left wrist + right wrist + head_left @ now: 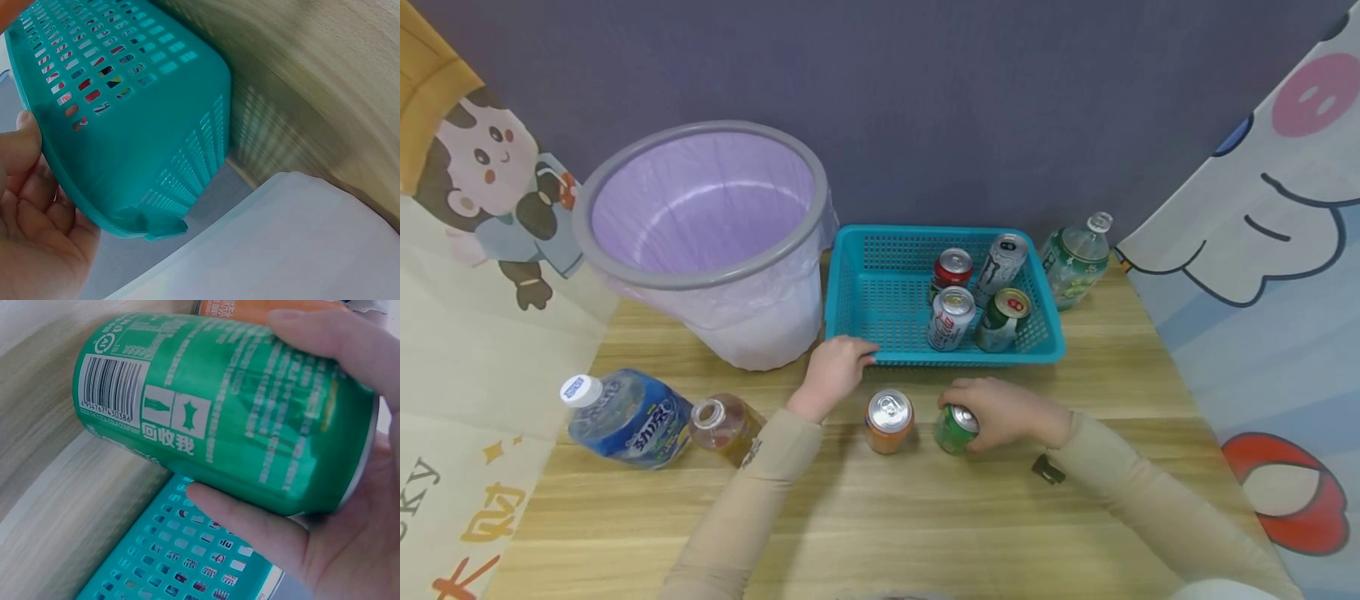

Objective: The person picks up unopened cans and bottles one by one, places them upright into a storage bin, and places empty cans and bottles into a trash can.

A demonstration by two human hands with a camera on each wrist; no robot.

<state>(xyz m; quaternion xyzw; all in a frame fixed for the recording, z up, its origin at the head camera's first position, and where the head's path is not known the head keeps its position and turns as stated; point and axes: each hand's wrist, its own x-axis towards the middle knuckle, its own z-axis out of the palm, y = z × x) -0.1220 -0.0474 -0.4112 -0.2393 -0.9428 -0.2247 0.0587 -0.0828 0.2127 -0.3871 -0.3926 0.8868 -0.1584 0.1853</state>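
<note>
My left hand [835, 373] pinches the front rim of a teal plastic basket [872, 235] near its left corner. The left wrist view shows the fingers of that hand [40, 219] bent at the rim of the slotted basket [144, 150]. In front of the basket, my right hand [1000, 412] grips a green soda can [951, 435] standing on the table. In the right wrist view, the thumb and fingers lie around the can [187, 406], whose barcode shows. An orange can [887, 427] stands upright between both hands. Several cans, including a white Coca-Cola can [950, 323], stand in the basket's right half.
A purple-lined bin [760, 325] stands left of the basket. At the left are a blue-labelled bottle [640, 421] and an open bottle of amber liquid [730, 425]. A green-labelled bottle [1075, 262] stands behind the basket's right end. A small black clip [1048, 469] lies near the right sleeve.
</note>
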